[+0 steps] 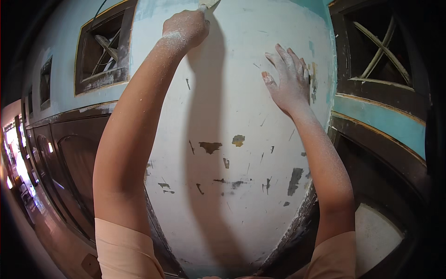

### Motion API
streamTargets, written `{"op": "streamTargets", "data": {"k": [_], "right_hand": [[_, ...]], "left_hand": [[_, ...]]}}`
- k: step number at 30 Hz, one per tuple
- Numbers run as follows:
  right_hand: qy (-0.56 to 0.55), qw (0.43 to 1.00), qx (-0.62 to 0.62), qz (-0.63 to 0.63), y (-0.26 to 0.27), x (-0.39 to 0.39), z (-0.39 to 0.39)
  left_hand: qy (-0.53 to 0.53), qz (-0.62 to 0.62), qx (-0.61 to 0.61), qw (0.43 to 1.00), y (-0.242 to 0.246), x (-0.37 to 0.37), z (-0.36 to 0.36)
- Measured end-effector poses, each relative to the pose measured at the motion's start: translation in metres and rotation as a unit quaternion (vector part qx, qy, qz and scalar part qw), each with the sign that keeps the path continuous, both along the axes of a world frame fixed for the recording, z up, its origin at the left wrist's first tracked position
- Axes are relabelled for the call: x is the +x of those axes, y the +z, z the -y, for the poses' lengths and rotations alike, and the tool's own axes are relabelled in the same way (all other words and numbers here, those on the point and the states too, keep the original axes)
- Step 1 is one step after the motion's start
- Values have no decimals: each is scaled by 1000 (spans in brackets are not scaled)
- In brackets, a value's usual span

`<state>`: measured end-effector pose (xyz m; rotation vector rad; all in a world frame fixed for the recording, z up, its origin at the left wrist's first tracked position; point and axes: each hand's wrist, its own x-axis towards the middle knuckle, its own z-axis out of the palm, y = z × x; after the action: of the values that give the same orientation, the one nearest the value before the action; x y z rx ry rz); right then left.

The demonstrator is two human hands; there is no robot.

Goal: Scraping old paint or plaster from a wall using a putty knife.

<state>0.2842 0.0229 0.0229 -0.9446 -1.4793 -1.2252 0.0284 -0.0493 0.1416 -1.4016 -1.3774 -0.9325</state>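
At the top of the view my left hand (186, 28) is closed around the handle of a putty knife (208, 3). Its blade is partly cut off by the upper picture edge. White dust coats my left wrist. My right hand (291, 78), powdered white over the fingers and back, rests with fingers spread on or close against the right part of a white wall (258, 115). Dark chipped patches (210, 146) and a yellowish one (238, 140) mark the wall lower down. A long shadow of my left arm falls down its middle.
Dark wooden vent frames with crossed bars stand at left (102, 45) and right (383, 45). Below the left frame is a panelled wooden door (80, 150). Turquoise paint (379, 118) borders the right side. A shiny floor (52, 226) leads towards a bright opening at far left.
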Motion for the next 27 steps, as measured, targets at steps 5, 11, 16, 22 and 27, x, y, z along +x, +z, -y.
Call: {"op": "streamTargets", "data": {"k": [5,11,16,22,27], "right_hand": [[9,1000,-5,2,0,4,-2],[23,1000,4,3,0,2,-1],[22,999,-28,-10,-1,5,3],[20,1000,-15,-4,-2,1,1],[38,999,-24,-7,-2,5,1]], "left_hand": [[-13,-14,-3,1000,-22,31,6],[-9,0,-22,1000,-7,48,4],[-16,3,-27,1000,-11,60,2],[4,-2,2,1000,3,55,-4],[-8,33,-48,998,2,76,1]]}}
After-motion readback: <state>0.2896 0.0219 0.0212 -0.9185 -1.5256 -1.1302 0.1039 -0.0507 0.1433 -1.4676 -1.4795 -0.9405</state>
